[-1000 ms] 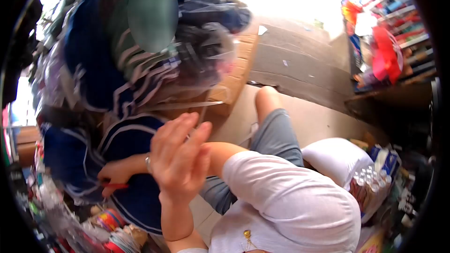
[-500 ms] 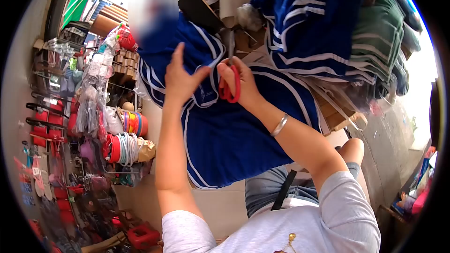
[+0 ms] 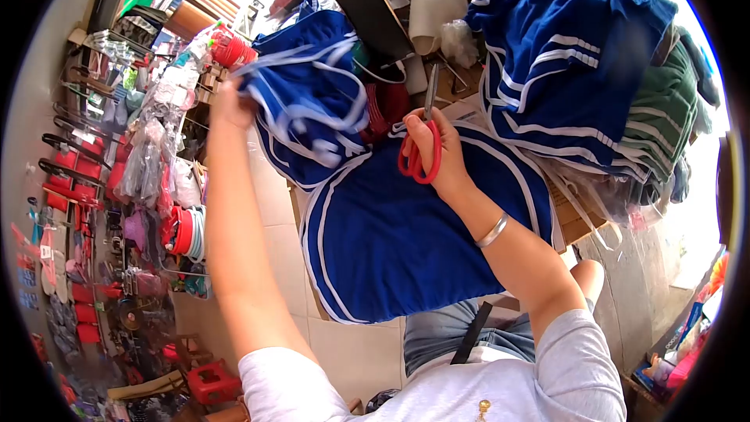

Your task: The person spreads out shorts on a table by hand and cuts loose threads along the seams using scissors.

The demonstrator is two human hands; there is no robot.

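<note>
My right hand [image 3: 444,152] is closed around red-handled scissors [image 3: 422,158], their metal blades pointing up and away from me. Beneath it a blue cloth piece with white striped edging [image 3: 422,234] lies spread toward my lap. Out to the left, my left hand [image 3: 233,105] grips the edge of a blue garment with white trim [image 3: 312,101]. That garment is bunched and partly smeared by motion, and my left fingertips are partly hidden by the cloth.
A pile of blue garments with white stripes [image 3: 562,70] sits at the right, over green striped ones [image 3: 664,101]. A black tablet-like slab [image 3: 375,19] with a white cable lies at the back. Shelves of packaged goods [image 3: 148,164] line the left. A red stool [image 3: 212,383] stands low left.
My left hand has moved left, from open above the cloth to gripping the blue garment and pulling it aside. My right hand still holds the scissors. The view has shifted somewhat.
</note>
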